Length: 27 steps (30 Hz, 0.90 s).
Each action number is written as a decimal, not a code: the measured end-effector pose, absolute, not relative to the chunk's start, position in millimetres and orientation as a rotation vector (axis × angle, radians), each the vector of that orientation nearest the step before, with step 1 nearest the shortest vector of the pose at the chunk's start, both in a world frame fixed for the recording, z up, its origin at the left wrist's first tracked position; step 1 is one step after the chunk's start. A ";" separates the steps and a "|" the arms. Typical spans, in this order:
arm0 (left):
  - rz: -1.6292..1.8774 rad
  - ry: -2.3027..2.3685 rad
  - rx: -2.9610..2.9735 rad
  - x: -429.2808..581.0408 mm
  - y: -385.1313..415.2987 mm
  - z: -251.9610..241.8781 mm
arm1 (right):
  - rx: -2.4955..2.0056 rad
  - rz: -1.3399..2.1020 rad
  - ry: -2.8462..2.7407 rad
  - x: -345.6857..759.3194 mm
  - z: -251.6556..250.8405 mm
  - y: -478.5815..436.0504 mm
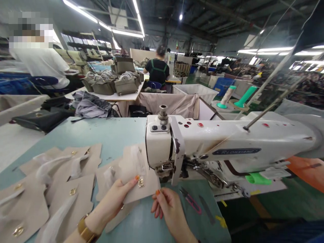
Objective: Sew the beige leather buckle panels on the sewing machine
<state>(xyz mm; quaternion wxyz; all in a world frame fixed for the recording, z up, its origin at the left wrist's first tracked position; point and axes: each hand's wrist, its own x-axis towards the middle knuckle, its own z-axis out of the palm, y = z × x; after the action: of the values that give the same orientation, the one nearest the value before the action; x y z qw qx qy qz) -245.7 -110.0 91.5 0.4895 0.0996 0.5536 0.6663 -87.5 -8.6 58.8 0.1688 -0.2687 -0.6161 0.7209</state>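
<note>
My left hand (118, 194) grips a beige bag panel (149, 190) by its near left side, thumb on top beside a gold clasp (141, 181). White tissue-like wrapping (136, 160) lies on the panel's far part. The panel's right edge reaches the head of a white sewing machine (159, 145). By the panel's near right corner, my right hand (168, 206) is closed with thumb and fingers pressed together; what they pinch, if anything, is too small to see. Another beige panel (105, 179) lies partly beneath the held one.
Several beige panels (81, 194) with clasps and white wrapping cover the table's left. Pink-handled thread snips (191, 200) and a dark flat blade (207, 210) lie right of my right hand. Green thread cones (244, 96) stand behind the machine. Two people sit working farther back.
</note>
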 end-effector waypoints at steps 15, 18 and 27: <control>1.525 1.387 0.300 -267.6 -83.9 93.3 | -0.852 1.979 -1.578 -103.8 54.4 -8.2; 1.492 1.416 0.327 -269.7 -86.3 97.8 | -0.852 1.967 -1.593 -104.0 57.1 -8.4; 1.156 1.388 0.669 -277.1 -100.8 96.7 | -0.847 2.006 -1.604 -105.1 65.6 -10.9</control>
<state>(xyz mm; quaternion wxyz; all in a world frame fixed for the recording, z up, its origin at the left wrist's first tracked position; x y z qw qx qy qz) -277.1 -100.8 96.7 0.5709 0.2850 0.5916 0.4928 -105.1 -10.9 65.6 0.2170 -0.3059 -0.5789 0.7240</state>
